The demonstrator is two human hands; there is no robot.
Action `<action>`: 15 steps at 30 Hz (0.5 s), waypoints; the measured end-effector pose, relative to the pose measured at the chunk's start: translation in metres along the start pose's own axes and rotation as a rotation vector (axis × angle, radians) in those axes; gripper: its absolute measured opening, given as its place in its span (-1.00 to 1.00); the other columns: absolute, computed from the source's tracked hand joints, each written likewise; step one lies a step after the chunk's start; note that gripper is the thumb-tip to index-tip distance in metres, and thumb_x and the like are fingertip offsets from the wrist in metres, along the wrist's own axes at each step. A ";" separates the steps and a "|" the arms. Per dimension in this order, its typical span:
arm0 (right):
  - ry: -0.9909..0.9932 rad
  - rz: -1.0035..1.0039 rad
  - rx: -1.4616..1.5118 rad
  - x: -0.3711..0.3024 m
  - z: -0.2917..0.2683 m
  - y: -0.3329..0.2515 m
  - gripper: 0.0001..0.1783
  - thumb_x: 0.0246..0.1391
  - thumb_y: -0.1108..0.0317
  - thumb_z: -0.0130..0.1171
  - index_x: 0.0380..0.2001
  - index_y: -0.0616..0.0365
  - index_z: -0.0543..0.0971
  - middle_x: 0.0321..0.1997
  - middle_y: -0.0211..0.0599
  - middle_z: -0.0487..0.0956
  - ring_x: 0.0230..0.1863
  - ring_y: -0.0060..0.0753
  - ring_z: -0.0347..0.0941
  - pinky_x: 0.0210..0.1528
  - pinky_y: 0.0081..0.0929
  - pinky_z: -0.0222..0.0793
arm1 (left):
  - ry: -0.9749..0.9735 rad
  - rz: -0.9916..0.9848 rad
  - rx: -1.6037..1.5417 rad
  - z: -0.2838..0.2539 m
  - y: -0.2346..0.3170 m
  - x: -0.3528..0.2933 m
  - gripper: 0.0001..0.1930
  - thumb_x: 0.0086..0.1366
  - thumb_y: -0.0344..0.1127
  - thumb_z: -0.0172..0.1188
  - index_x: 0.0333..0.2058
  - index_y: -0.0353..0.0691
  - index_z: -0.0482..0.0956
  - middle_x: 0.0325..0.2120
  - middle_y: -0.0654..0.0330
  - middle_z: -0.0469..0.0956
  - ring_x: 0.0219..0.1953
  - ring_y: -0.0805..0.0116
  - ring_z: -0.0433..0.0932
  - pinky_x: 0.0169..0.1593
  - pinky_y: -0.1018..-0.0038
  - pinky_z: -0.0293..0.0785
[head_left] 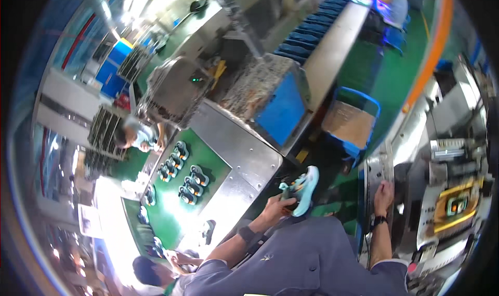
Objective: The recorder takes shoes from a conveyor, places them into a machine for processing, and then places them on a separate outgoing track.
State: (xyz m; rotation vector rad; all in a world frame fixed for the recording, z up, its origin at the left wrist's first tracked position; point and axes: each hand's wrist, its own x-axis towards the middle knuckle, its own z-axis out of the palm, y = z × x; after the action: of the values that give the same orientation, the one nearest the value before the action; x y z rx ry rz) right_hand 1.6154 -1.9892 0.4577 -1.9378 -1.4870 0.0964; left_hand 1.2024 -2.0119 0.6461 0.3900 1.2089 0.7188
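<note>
shoe (pixel 306 190) in left grip (pixel 275 210), mostly rightward

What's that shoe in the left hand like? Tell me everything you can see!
It's a sports shoe with a chunky pale-turquoise sole and a dark-and-turquoise upper with small orange patches. The sole looks like smooth foam or rubber; the upper's material is too blurry to tell. The shoe is tipped nearly on end, leaning a little, with its sole toward the picture's right. The person's bare left hand grips its lower left part, just above the dark shirt in the picture.
</note>
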 end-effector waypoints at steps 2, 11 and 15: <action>-0.002 0.030 -0.023 0.005 -0.005 -0.010 -0.91 0.05 0.49 0.05 -0.34 0.19 0.50 -0.31 -0.07 0.50 -0.16 0.03 0.43 -0.11 -0.20 0.35 | 0.155 0.037 -0.139 -0.045 -0.016 0.008 -0.66 0.24 -0.32 0.22 -0.04 -0.31 0.48 -0.27 0.19 0.56 -0.26 0.31 0.56 -0.13 0.36 0.51; 0.099 -0.307 0.271 0.194 -0.023 -0.236 -0.88 0.14 0.43 0.11 -0.26 0.21 0.53 -0.34 -0.17 0.53 -0.40 -0.27 0.46 -0.31 -0.39 0.37 | 0.656 0.164 -0.359 -0.316 -0.007 0.073 -0.66 0.16 -0.34 0.27 -0.11 -0.34 0.47 -0.25 0.02 0.56 -0.32 0.10 0.61 -0.28 0.13 0.62; -0.034 -0.784 0.220 0.280 -0.042 -0.473 -0.90 0.11 0.50 0.12 -0.27 0.19 0.54 -0.38 -0.27 0.52 -0.46 -0.44 0.40 -0.42 -0.54 0.30 | 0.899 0.190 -0.325 -0.430 0.013 0.103 -0.65 0.10 -0.30 0.31 -0.20 -0.33 0.44 -0.27 -0.03 0.55 -0.34 0.14 0.60 -0.34 0.18 0.59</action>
State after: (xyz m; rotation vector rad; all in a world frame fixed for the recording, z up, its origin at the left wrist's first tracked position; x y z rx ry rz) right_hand 1.3398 -1.7094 0.8445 -1.0856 -2.0527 -0.0575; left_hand 0.8121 -1.9734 0.4415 -0.1271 1.8624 1.3082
